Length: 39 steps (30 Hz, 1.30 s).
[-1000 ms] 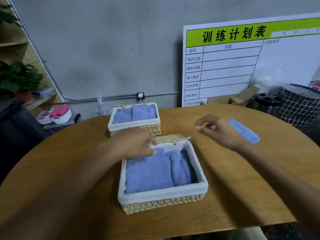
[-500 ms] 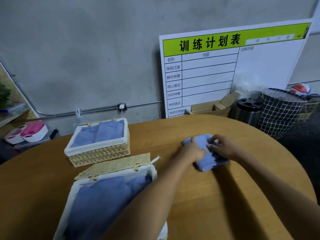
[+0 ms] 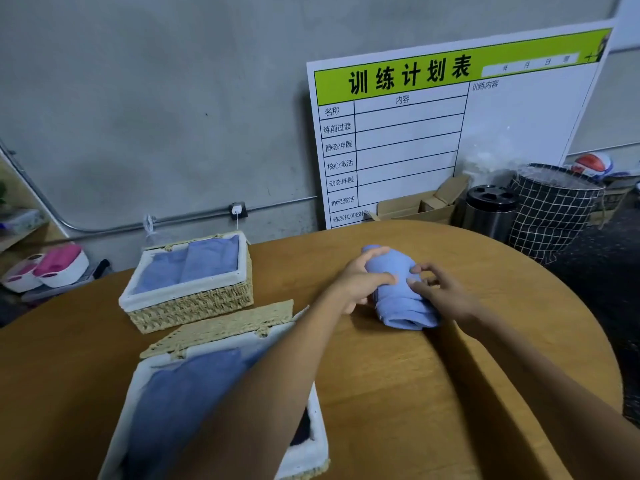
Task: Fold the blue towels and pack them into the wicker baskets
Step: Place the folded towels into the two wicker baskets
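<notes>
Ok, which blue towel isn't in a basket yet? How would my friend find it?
Start at the round wooden table. Look toward its far side, right of the two wicker baskets, below the big green-topped board. There lies the folded blue towel, gripped by the left hand and right hand; it alone sits on bare wood.

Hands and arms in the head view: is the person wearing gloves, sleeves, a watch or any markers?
Nothing is worn that the frame shows. The left hand and right hand are bare, no gloves, rings or tags visible. Both forearms are bare up to the frame's edge, with no sleeve, watch, strap or cable in sight.
</notes>
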Motion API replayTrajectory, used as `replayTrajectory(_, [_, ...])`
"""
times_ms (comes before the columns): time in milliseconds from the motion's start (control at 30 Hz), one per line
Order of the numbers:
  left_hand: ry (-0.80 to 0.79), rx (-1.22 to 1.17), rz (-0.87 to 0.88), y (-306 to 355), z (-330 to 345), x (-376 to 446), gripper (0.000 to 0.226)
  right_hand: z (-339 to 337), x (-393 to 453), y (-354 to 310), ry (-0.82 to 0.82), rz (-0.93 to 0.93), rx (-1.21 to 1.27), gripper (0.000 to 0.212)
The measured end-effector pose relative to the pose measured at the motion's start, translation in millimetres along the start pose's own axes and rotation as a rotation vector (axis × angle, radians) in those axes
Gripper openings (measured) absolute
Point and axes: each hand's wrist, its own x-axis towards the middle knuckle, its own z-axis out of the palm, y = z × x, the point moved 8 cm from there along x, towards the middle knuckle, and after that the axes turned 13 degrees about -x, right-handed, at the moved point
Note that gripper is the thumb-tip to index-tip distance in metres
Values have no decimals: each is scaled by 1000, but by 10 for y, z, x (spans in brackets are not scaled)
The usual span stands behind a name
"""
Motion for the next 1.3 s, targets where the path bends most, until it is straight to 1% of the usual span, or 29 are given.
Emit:
replayTrajectory(100, [-37,43,108,291,-45,-180,58,59,-176,-214,-47,-13,335,33])
replayTrajectory(167, [-70,15,157,504,-133,-375,58,92,-303,-454,-86,-49,538,32])
replayTrajectory(200, [-90,-7,178,608,-199,-498,57,112,-367,-589,-106,-74,596,30])
replayTrajectory(333, [-128,-126,207,864,-647,-1105,57,364,-686,-1170,-216,-168,662,31])
replayTrajectory(433, [-118,-151,171,834,-1073,-1626,57,740,-950,-1502,-307,-183,631,31])
replayTrajectory(533, [-61,-104,90,605,-1505,-2098,53,1183,-1196,-1664,-406,-171,514,32])
replayTrajectory(633, [4,-77,20,277,-1829,-2376,57,1525,-1352,-1690,-441,-183,338,37])
replayTrajectory(700, [45,-71,-3,88,-1918,-2454,52,1622,-1366,-1689,-392,-216,163,37])
replayTrajectory(767, [70,-20,-1,-38,-1925,-2476,50,1637,-1341,-1700,-317,-265,-58,35])
replayTrajectory(800, [72,5,7,-76,-1910,-2469,49,1634,-1324,-1703,-295,-278,-130,35])
replayTrajectory(933, [59,35,33,-116,-1853,-2435,50,1579,-1301,-1734,-275,-339,-341,41])
replayTrajectory(1100, [37,20,37,-159,-1789,-2377,54,1502,-1273,-1759,-270,-373,-479,44])
replayTrajectory(1167, [37,41,43,-194,-1783,-2356,54,1527,-1257,-1788,-258,-406,-617,47])
replayTrajectory(1233, [22,126,67,-210,-1767,-2350,55,1621,-1274,-1807,-279,-428,-784,49])
replayTrajectory(1300, [2,357,132,-170,-1764,-2340,58,1697,-1287,-1803,-274,-423,-914,52])
